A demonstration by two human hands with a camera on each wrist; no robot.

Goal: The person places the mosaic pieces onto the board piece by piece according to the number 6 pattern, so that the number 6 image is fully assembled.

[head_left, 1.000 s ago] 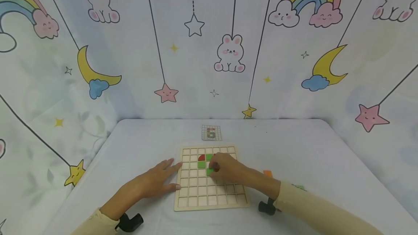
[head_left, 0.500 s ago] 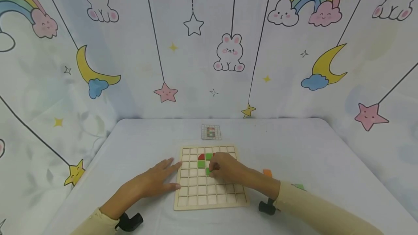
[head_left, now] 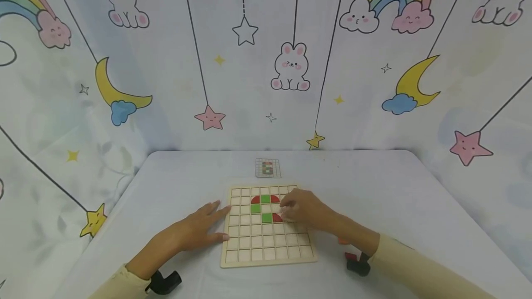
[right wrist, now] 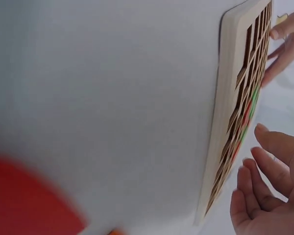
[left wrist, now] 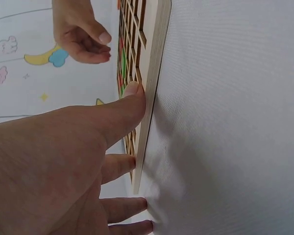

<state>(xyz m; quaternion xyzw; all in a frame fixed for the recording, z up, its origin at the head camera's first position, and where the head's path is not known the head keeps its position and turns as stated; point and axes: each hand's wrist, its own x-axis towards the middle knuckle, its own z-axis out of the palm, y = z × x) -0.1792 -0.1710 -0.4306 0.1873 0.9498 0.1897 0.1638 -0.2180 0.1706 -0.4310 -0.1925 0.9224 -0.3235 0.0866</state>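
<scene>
A wooden grid board (head_left: 245, 262) lies on the white table, with green squares (head_left: 255, 208) and red rounded pieces (head_left: 277, 218) in some cells. My left hand (head_left: 195, 230) rests at its left edge; in the left wrist view the thumb of the left hand (left wrist: 63, 147) touches the rim, fingers spread. Above the board's right part is my right hand (head_left: 309, 209), its fingers loosely bent. In the right wrist view nothing shows between the thumb and fingers of the right hand (right wrist: 274, 181), which are apart.
A small card (head_left: 268, 168) with a grid and a coloured figure lies behind the board. Right of the board, an orange piece (head_left: 343, 241) and a red piece (head_left: 351, 256) lie near the right forearm. Patterned cloth (head_left: 166, 59) hangs behind the table.
My right hand has moved right and off the middle cells, and its fingers have parted. A red piece now shows beside the lower green square. The left hand has stayed in place.
</scene>
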